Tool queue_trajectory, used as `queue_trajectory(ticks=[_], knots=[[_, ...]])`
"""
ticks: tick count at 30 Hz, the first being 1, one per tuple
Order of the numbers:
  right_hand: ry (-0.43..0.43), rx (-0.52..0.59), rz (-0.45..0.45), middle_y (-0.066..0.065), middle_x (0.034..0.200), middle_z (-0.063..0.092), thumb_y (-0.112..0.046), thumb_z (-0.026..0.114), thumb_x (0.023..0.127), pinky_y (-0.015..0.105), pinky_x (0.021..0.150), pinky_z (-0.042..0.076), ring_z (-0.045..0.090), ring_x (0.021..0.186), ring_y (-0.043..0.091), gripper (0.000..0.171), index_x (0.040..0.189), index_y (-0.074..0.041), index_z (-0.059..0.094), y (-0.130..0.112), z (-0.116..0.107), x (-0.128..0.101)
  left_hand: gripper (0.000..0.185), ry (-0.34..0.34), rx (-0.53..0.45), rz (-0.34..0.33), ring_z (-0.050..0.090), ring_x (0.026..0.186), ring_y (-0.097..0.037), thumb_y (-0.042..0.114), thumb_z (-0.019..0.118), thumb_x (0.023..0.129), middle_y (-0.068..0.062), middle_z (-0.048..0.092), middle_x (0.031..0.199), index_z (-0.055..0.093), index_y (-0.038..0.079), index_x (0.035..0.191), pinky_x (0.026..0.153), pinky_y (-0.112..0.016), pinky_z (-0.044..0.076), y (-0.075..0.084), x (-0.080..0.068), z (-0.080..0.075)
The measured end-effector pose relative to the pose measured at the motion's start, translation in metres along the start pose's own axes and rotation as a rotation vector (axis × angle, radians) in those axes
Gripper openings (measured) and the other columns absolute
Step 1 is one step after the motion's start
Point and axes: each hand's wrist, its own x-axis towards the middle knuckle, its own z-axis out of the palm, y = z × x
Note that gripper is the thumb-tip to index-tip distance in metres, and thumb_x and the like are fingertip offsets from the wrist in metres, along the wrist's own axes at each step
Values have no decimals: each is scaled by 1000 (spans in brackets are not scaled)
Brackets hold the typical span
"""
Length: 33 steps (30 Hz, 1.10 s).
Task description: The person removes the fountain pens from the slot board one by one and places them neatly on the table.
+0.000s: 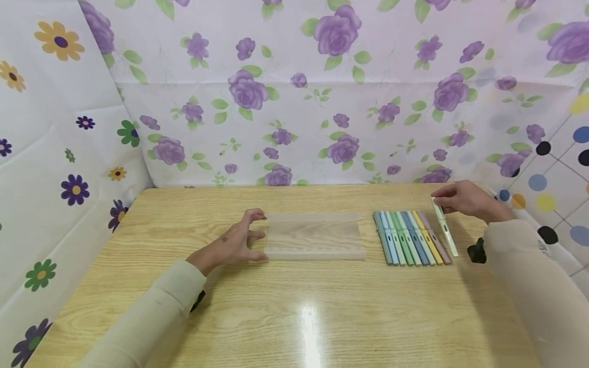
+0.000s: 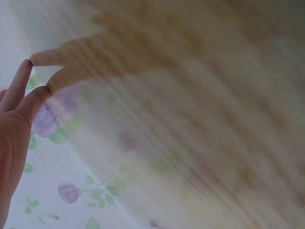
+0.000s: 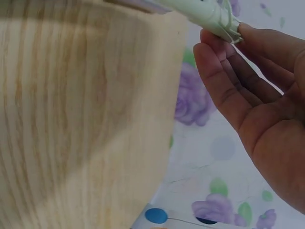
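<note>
My right hand [image 1: 462, 198] pinches a pale green pen [image 1: 445, 229] by its far end, right of a row of pens [image 1: 407, 237]. The right wrist view shows thumb and fingertips on the end of that pen [image 3: 209, 16]. The row holds several pens side by side in blue, green, yellow and mauve. A clear plastic tray [image 1: 315, 254] lies lengthwise to the left of the row. At the tray's left end my left hand [image 1: 234, 239] rests with fingers spread and fingertips at its edge. Whether they press on it, I cannot tell.
Everything lies on a light wood-grain table [image 1: 257, 312]. A flowered sheet [image 1: 294, 102] rises behind the table's back edge. Another patterned sheet [image 1: 55, 153] stands on the left, and a dotted one [image 1: 561, 199] on the right, near my right arm.
</note>
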Motion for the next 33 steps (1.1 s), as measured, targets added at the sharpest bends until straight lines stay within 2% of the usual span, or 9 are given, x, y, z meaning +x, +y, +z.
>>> queue_trajectory(ticks=[2,6,11,20,28,33], knots=[[-9,7,2,20,108,66,-14,54,104,46,86,56,70,94,26,43,134,16,50,6,1,2,97,-4,-3,-9,53,128,-41,12,86,81,-22,24,156,15,8,146,91,-49,54,0,0,0],[-30,28,-4,24,110,65,-8,54,103,45,84,57,69,94,28,41,133,19,48,15,4,5,96,-8,-10,-16,52,129,-41,12,85,82,-22,23,157,15,9,146,95,-53,51,-1,1,1],[-38,33,10,21,105,67,-8,56,102,41,81,58,69,90,25,41,131,20,49,23,11,9,96,-9,3,-12,54,128,-39,13,85,82,-22,24,156,15,8,146,99,-57,47,0,1,1],[30,-31,61,13,91,71,-12,62,97,41,73,59,69,80,22,39,122,18,58,26,21,13,98,-1,4,-23,54,128,-38,11,86,80,-21,24,157,15,8,147,97,-53,50,1,0,1],[77,-85,54,26,98,69,-7,64,94,41,70,60,71,77,26,34,116,19,61,20,28,17,98,0,-7,-9,53,127,-41,9,85,80,-22,25,155,14,7,147,93,-50,53,1,-1,0],[102,-95,73,24,93,71,-7,65,93,40,68,60,71,74,24,35,116,19,62,18,31,18,98,-1,4,-23,53,128,-39,10,85,81,-20,24,156,14,7,147,97,-53,50,1,-1,0]])
